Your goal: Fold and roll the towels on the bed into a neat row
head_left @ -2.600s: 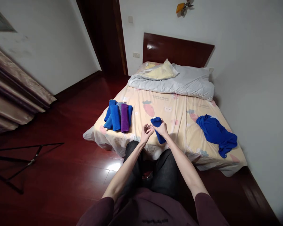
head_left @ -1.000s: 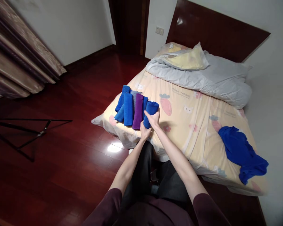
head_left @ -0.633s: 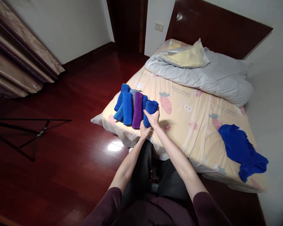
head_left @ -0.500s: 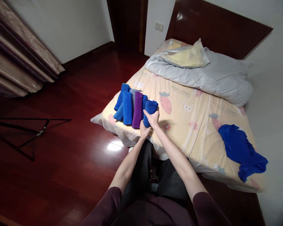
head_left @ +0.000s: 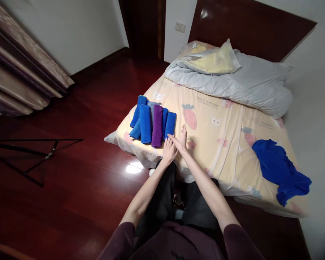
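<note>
A row of rolled towels lies at the near left corner of the bed: several blue ones and a purple one. The rightmost blue roll rests free at the end of the row. My right hand hovers just below and right of it, fingers stretched out and empty. My left hand lies beside it at the bed's edge, fingers spread, holding nothing. A crumpled blue towel lies loose on the bed's right side.
A grey duvet and a yellow pillow are heaped by the dark headboard. Dark red wooden floor spreads to the left, with a black metal stand and a curtain. A white wall runs along the bed's right side.
My right hand carried the blue roll left, set it at the end of the row, and has now let go and drawn back. Both hands have opened.
</note>
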### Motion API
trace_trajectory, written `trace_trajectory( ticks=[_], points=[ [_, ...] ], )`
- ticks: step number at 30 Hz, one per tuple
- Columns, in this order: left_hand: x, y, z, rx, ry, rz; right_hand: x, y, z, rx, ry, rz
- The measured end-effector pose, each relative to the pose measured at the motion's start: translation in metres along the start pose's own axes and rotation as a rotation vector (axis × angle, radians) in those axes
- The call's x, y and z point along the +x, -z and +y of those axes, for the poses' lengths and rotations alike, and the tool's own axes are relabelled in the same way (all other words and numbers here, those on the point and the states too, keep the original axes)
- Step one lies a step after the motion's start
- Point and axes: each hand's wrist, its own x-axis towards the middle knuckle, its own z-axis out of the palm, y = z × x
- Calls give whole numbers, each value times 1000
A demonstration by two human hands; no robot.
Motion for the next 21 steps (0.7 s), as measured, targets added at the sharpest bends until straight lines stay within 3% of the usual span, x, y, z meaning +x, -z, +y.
trace_trajectory(
  ticks=[2, 5, 9, 12, 16, 18, 21],
  points=[
    [5, 5, -6, 42, 7, -40, -5, 11, 6, 28, -36, 70],
    [8, 13, -10, 163, -6, -129, -42, 41, 28, 72, -83, 91],
    [25, 8, -10, 403, -96, -284, -115, 112, 78, 32, -170, 99],
    [58, -13, -10, 584, -146, -339, -153, 200, 120, -99, -298, 317],
    [99, -41, -10, 844, -185, -509, -186, 350, 156, -329, -377, 670],
    [112, -44, -16, 942, -143, -530, -195, 415, 166, -492, -364, 747],
    [125, -38, -37, 1043, -14, -472, -199, 488, 175, -656, -403, 785]
  ],
)
